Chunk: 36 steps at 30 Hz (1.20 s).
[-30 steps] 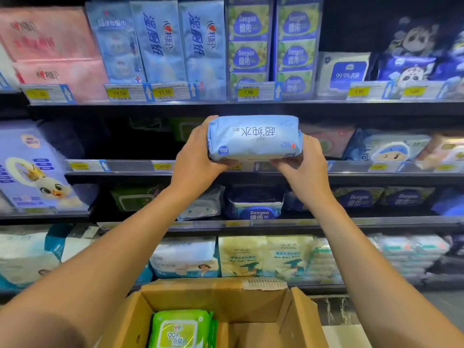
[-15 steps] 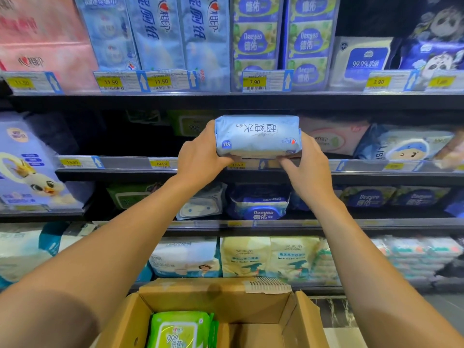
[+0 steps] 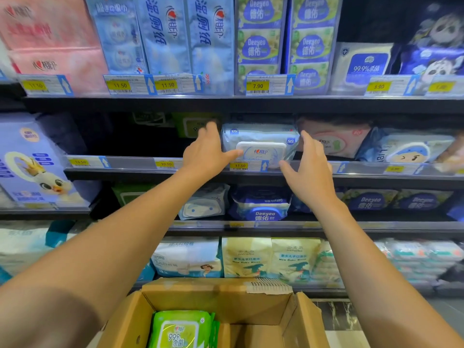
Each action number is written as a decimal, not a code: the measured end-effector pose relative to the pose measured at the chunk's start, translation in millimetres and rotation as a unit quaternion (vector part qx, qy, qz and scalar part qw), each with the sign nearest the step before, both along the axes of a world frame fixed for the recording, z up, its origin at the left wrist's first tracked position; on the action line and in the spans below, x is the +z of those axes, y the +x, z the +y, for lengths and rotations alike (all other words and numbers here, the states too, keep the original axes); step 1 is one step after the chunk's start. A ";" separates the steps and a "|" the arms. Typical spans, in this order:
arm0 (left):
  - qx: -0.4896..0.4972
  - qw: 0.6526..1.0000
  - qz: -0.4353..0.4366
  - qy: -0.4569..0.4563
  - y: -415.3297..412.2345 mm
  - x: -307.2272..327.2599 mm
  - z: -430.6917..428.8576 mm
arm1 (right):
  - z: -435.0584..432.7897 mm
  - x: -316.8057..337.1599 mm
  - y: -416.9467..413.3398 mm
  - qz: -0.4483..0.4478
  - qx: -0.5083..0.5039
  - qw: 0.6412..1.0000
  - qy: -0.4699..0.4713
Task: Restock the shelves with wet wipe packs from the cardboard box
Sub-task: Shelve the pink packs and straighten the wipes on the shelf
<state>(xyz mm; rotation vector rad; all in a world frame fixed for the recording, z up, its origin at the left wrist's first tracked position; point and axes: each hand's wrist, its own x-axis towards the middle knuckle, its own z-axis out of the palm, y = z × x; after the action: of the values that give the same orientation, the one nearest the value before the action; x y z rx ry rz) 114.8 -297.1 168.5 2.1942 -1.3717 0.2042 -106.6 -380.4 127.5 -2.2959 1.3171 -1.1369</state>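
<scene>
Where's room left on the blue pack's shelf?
Free: the dark front stretch between the purple duck pack and the left hand, ahead of the green pack at the back. Crowded: right of the blue pack, where the pink pack sits close.

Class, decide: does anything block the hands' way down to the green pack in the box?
Nothing visible does: the cardboard box stands open, and the green pack lies uncovered inside.

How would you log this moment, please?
pale blue wet wipe pack resting on dark shelf | left hand open, touching pack | right hand open beside pack
</scene>
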 end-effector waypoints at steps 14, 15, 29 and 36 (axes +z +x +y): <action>-0.120 0.986 -0.079 0.084 -10.8 -20.0 16.5 | 29.5 -18.4 8.6 0.197 0.056 0.977 -0.060; -0.122 0.984 -0.087 0.092 -10.8 -20.6 16.5 | 28.6 -18.3 9.0 0.204 0.053 0.976 -0.056; -0.125 0.967 -0.208 0.079 -16.4 -29.1 3.6 | 9.0 -18.8 20.4 0.191 0.035 0.979 -0.061; -0.121 0.969 -0.204 0.064 -10.7 -32.3 -2.8 | 3.5 -18.0 25.2 0.184 0.025 0.981 -0.062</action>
<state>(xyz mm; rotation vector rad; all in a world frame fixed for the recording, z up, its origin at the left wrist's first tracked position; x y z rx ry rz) 104.0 -299.9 136.2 2.1388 -1.9093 0.5110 -81.4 -376.9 109.4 -2.7139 1.3290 -0.8240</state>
